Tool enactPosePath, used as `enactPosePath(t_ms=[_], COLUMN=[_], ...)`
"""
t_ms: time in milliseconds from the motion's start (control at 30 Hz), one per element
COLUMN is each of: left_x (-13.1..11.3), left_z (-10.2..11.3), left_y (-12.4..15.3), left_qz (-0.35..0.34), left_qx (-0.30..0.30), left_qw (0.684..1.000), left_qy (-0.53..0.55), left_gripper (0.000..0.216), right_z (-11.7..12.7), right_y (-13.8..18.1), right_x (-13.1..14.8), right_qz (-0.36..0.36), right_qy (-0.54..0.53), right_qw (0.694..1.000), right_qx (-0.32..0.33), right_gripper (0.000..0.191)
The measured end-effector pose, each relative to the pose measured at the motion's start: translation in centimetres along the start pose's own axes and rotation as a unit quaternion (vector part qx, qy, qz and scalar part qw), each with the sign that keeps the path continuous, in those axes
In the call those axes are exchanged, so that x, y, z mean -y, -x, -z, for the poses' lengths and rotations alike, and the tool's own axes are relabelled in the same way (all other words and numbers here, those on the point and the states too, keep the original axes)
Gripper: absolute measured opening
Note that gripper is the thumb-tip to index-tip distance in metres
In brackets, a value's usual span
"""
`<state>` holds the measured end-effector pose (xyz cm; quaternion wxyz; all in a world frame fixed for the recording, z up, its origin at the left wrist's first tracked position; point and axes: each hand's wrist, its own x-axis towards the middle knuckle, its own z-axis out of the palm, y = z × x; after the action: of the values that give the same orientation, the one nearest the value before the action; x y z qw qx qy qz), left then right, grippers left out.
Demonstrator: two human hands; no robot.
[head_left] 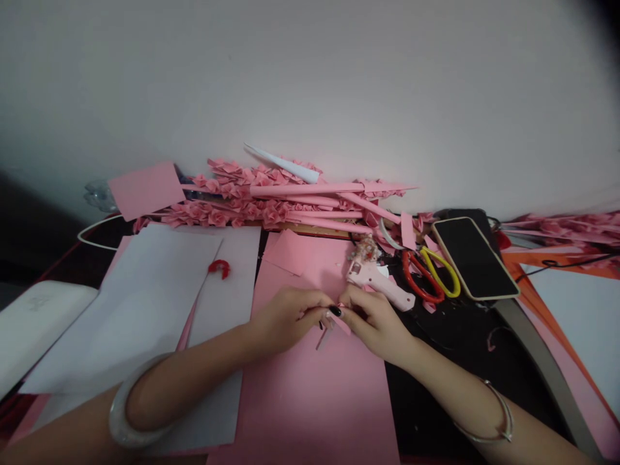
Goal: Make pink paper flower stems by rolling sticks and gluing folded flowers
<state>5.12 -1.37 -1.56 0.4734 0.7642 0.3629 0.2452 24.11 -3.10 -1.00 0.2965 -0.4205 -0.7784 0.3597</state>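
My left hand (pixel 290 316) and my right hand (pixel 375 323) meet over a large pink paper sheet (pixel 310 394). Both pinch one small folded piece of pink paper (pixel 339 318) between their fingertips, fingers closed on it. A thin pink strip hangs down from the piece. Just beyond my right hand lies a pink glue gun (pixel 378 279). A pale bangle sits on my left forearm and a thin metal one on my right wrist.
White sheets (pixel 145 303) lie at left with a small red scrap (pixel 220 268). Rolled pink paper tubes and paper roses (pixel 271 200) pile against the wall. Red and yellow scissors (pixel 431 274) and a phone (pixel 472 257) lie at right. Cables trail along the back.
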Motion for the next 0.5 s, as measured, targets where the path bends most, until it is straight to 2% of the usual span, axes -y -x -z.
enactPosePath(t_ms=[500], left_x=[-0.77], left_z=[-0.21], left_y=[-0.04], left_qz=[0.085], left_qx=[0.036], left_qw=[0.983], left_qy=[0.161], left_gripper=[0.013], right_z=[-0.12], right_y=[0.01], right_x=[0.09], right_qz=[-0.019], right_qy=[-0.052], right_qw=[0.998], right_qx=[0.008], right_gripper=[0.031])
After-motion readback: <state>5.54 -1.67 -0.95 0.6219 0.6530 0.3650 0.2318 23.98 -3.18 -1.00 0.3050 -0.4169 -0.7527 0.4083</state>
